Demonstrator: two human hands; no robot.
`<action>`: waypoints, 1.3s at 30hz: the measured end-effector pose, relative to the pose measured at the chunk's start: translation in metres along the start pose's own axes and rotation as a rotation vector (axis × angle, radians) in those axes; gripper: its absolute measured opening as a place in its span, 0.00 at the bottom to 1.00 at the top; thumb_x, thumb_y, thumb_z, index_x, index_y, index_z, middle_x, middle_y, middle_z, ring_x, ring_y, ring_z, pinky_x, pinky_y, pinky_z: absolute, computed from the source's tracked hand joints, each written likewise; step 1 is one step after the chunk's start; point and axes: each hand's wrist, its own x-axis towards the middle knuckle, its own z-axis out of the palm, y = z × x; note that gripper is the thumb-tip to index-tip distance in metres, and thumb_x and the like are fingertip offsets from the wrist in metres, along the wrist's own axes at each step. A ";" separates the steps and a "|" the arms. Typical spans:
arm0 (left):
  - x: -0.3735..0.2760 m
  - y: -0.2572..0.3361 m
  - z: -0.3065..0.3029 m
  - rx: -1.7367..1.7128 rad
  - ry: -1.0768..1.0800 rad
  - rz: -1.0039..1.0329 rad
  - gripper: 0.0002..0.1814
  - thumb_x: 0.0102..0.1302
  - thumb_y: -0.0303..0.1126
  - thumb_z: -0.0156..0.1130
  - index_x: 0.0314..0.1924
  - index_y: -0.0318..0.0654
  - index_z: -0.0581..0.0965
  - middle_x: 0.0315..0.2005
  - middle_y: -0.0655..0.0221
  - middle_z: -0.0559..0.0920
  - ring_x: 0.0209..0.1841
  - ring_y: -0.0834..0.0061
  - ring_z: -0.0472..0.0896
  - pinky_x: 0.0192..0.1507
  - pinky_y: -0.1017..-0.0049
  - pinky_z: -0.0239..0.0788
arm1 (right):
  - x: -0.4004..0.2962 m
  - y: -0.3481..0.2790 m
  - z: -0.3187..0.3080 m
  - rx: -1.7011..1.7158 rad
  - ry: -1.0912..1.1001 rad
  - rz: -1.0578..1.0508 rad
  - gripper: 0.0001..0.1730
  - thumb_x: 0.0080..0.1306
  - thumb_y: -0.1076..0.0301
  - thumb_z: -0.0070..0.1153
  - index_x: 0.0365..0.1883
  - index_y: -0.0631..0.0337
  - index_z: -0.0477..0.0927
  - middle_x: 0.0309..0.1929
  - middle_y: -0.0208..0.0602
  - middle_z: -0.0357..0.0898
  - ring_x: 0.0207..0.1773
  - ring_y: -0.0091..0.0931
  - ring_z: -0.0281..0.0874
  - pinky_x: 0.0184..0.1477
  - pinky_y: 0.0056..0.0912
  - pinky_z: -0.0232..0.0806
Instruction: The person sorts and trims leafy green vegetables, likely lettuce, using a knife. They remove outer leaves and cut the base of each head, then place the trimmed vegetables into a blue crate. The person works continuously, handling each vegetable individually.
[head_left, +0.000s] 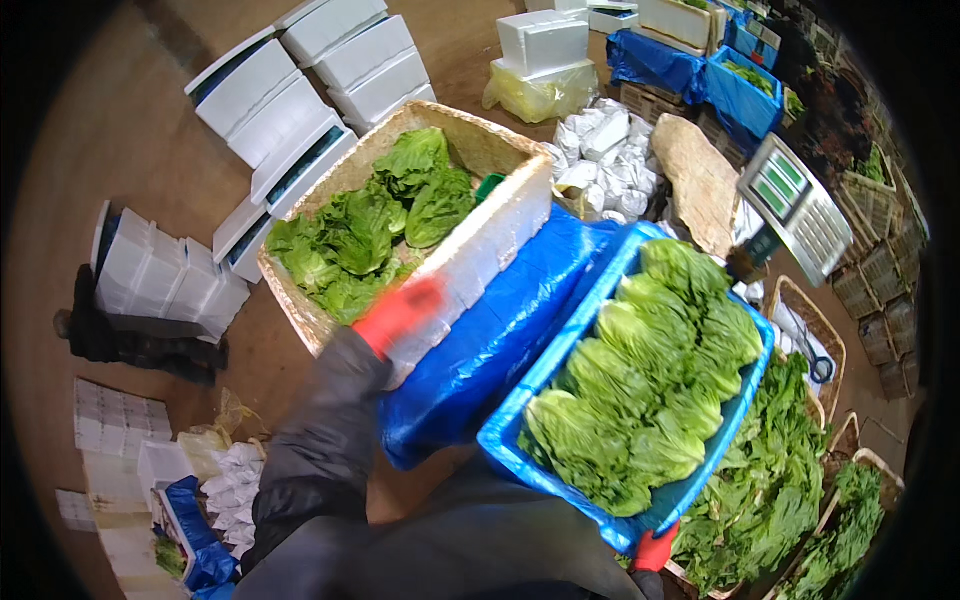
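My left hand (401, 311), in a red glove, is blurred over the near wall of a worn foam box (480, 259). Whether it grips that wall I cannot tell. Inside the box lie several heads of leafy lettuce (364, 225) and a small green object (489, 186), partly hidden. At right, a crate lined with blue plastic (517, 409) is filled with rows of romaine-like lettuce (637, 360). My right hand (655, 550), also red-gloved, grips this crate's rim at the near corner. Blue plastic sheeting (480, 352) covers a support between the two containers.
A digital scale (795, 206) stands beyond the lined crate. White foam boxes (255, 105) are stacked at far left, with a person (142, 334) nearby. Loose greens (765, 480) lie along the right; scissors (821, 367) rest in a basket. White bundles (604, 154) sit behind.
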 end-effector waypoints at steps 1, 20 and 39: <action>0.027 -0.009 -0.054 0.124 0.215 0.112 0.30 0.60 0.34 0.63 0.62 0.38 0.66 0.59 0.62 0.71 0.61 0.71 0.68 0.63 0.72 0.57 | 0.003 -0.001 0.000 -0.032 -0.011 0.064 0.43 0.54 0.67 0.53 0.69 0.48 0.53 0.41 0.56 0.78 0.41 0.49 0.77 0.41 0.49 0.67; 0.071 -0.079 -0.210 0.291 0.745 -0.044 0.19 0.64 0.45 0.58 0.21 0.39 0.78 0.23 0.69 0.82 0.25 0.69 0.79 0.29 0.67 0.68 | 0.028 0.035 -0.009 0.114 -0.235 -0.008 0.42 0.46 0.66 0.60 0.63 0.60 0.63 0.53 0.47 0.74 0.54 0.38 0.73 0.56 0.36 0.64; -0.073 0.113 0.064 -0.304 -0.248 0.354 0.55 0.50 0.54 0.69 0.69 0.40 0.50 0.65 0.57 0.60 0.69 0.64 0.55 0.69 0.63 0.40 | -0.004 -0.223 -0.069 1.497 -0.982 -0.389 0.49 0.50 0.52 0.68 0.65 0.60 0.59 0.59 0.35 0.68 0.59 0.29 0.67 0.59 0.34 0.60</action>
